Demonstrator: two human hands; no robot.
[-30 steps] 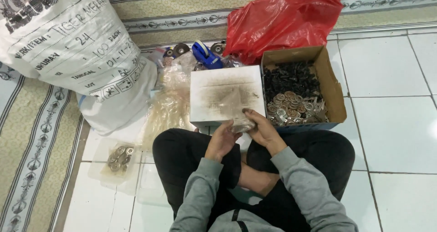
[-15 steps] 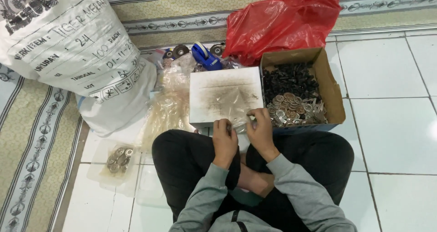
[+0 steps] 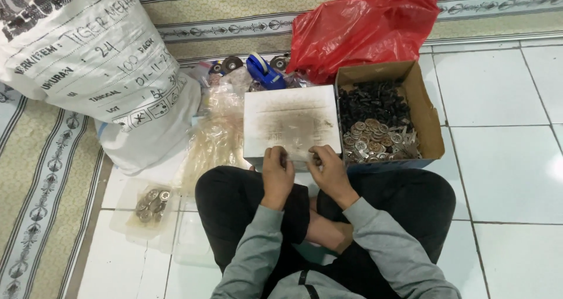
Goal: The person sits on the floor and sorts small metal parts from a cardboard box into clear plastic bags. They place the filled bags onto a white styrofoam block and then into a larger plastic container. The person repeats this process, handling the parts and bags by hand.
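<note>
Change since prev. frame: both hands drawn closer together at the near edge of the white box, head view slightly nearer; rest of the layout same.

Left hand [image 3: 277, 171]: fingers curled, tips pinched on something small at the box's near edge; item too small to tell.
Right hand [image 3: 326, 170]: same pose, fingers bent together at the edge, just beside the left hand; contents not visible.

White box [image 3: 291, 122]: flat, square, top smudged grey-brown w/ dust. Sits on the floor in front of the crossed legs, near edge touching both hands.

Edges/room:
- R side: cardboard box [image 3: 430, 121] touching the white box; holds black parts at back, metal rings [image 3: 375, 142] at front.
- Behind: red plastic bag [image 3: 363, 32], blue tape dispenser [image 3: 263, 71], crowded.
- L side: clear plastic bags [image 3: 215, 136] against the white box, then large white sack [image 3: 88, 64] on the carpet.
- Near L: small clear bag of metal rings [image 3: 148, 204] on tile, apart from the knee.
- Far R: bare white floor tiles [image 3: 504, 158], open room.
</note>
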